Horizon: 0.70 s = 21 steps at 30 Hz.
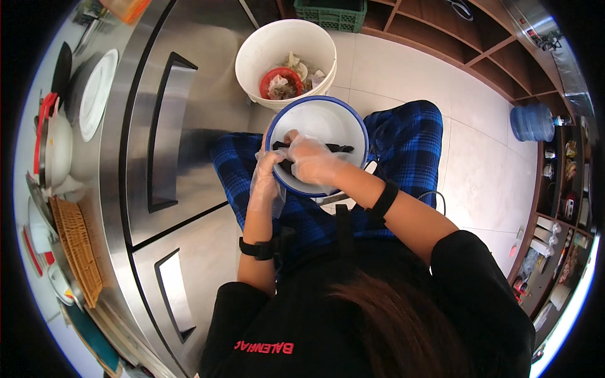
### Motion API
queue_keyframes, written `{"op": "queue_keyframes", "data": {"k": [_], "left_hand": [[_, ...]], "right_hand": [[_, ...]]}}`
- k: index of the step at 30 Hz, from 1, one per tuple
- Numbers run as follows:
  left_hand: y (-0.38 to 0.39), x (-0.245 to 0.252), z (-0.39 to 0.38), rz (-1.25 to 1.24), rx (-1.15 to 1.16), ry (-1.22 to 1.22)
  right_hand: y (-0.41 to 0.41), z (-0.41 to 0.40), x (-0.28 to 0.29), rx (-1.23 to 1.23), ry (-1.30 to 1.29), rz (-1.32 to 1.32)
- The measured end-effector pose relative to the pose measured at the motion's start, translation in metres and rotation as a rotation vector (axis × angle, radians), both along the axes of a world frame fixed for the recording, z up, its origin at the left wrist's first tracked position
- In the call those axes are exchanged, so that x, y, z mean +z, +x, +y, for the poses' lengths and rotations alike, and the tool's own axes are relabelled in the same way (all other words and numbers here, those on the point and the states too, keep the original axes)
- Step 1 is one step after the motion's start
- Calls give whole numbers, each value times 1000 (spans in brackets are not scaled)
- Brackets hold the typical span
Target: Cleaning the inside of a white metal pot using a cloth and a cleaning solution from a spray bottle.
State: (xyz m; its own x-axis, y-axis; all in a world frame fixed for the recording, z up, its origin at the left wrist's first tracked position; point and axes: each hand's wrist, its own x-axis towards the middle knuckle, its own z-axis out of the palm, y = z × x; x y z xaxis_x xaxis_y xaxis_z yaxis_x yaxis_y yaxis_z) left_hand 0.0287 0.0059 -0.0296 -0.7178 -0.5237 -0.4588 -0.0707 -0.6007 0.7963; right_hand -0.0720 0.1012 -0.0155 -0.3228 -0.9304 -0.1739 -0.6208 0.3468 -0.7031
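A white enamel basin [321, 113] with a blue rim sits between my knees. My left hand [268, 165], in a clear plastic glove, grips the basin's left rim with the thumb over the edge. Inside it, my right hand [312, 160], gloved the same way, is closed around limp dark material [341, 148]. Ends of that material stick out on both sides of the hand; what it is cannot be told. My right fingertips are partly hidden and lie close to my left thumb.
A white bucket [250, 56] holding scraps and a red bowl [268, 85] stands just beyond the basin. Stainless steel drawers [203, 94] rise on the left, below a counter with a wicker tray [78, 245]. Brown shelving [439, 35] and a blue water bottle [529, 123] are at right.
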Motion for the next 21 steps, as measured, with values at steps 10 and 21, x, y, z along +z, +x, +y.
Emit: {"op": "queue_keyframes", "data": {"k": [10, 21], "left_hand": [[11, -3, 5, -112, 58, 144], [2, 9, 10, -46, -63, 32]], "right_hand": [[3, -11, 0, -498, -34, 140], [6, 0, 14, -330, -236, 21]]}}
